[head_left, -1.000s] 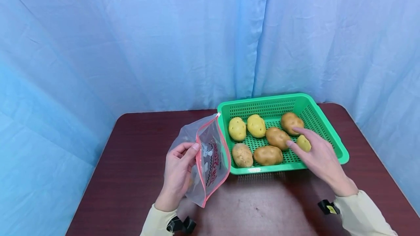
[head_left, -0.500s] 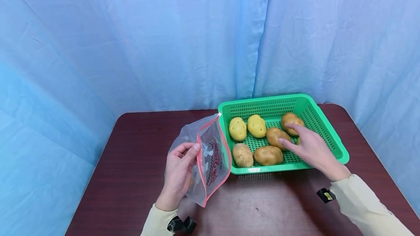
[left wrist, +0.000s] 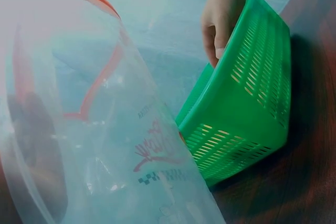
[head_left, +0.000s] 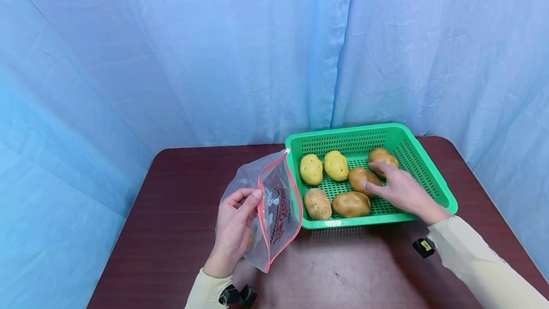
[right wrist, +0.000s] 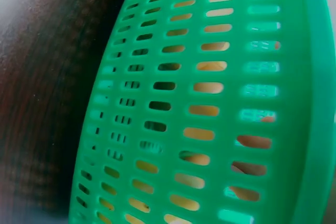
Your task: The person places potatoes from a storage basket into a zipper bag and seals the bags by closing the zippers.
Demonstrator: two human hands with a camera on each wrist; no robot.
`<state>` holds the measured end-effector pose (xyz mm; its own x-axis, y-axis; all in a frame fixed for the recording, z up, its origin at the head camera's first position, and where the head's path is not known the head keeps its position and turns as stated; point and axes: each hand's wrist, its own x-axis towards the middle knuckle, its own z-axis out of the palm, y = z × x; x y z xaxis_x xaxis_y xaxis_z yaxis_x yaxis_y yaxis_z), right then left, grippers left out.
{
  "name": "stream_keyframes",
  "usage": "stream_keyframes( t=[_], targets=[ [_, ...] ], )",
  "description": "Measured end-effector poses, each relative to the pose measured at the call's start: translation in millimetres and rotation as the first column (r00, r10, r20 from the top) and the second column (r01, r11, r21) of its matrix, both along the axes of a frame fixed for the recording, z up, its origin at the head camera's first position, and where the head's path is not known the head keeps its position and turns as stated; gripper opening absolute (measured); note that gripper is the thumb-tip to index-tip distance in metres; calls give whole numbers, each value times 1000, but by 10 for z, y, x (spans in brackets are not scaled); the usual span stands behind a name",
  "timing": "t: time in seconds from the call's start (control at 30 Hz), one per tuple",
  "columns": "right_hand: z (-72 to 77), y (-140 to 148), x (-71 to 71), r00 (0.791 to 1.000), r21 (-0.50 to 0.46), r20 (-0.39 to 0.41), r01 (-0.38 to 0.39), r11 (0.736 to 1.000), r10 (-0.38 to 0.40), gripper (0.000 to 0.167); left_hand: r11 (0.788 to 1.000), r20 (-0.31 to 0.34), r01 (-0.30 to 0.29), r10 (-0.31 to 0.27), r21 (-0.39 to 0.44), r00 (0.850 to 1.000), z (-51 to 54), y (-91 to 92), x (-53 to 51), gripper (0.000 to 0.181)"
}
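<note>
A: What has moved in the last second?

B: The right hand [head_left: 401, 190]. It sits further left over the green basket [head_left: 369, 223], covering the small yellow potato that shows there in the earlier frame.

A: Go from the left. How is the left hand [head_left: 233, 228]?

B: Thumb and fingers pinch the near lip of the clear bag [head_left: 279, 204], whose mouth gapes beside the basket. A sound hold, I think — high on the edge, it keeps the mouth wide. I wouldn't tug; the film looks floppy.

A: And the potatoes?

B: In the basket: at the left end a yellow potato [head_left: 310, 169] behind a speckled tan potato [head_left: 318, 203]; then a second yellow potato [head_left: 336, 166], a long brown potato [head_left: 351, 204] by the near rim, a middle brown potato [head_left: 360, 179] and a rear brown potato [head_left: 381, 157].

A: Does the right hand grip one?

B: I can't tell. Thumb and forefinger stand apart over the middle and rear brown ones; the other fingers are hidden. I'd settle on one potato, wrap its fattest part, and lift high — the wrist camera looks close to the basket wall.

A: Any writing?

B: Red lettering [left wrist: 160, 145] on the bag; "Story", as I read it, over a checkered strip. The rest is too bent. A pale patch [head_left: 333, 223] on the basket's rim may be label or glare. The black wrist device [head_left: 424, 248] on the right has a yellow mark, too small to read.
</note>
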<state>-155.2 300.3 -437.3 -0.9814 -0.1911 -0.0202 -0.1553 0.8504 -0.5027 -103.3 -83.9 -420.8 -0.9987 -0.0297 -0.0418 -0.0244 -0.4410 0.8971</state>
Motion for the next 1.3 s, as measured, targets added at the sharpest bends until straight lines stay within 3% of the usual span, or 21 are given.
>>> stream_keyframes(
  t=[0.5,1.3],
  targets=[
    [-82,58,-166,996,3,79,-42,999,41,81,1000,12,0,0,-13,1000,-25,-22,4,13],
    [-195,69,-307,992,57,92,-96,994,90,83,999,18,-19,19,-31,1000,-41,-73,4,10]
  ],
)
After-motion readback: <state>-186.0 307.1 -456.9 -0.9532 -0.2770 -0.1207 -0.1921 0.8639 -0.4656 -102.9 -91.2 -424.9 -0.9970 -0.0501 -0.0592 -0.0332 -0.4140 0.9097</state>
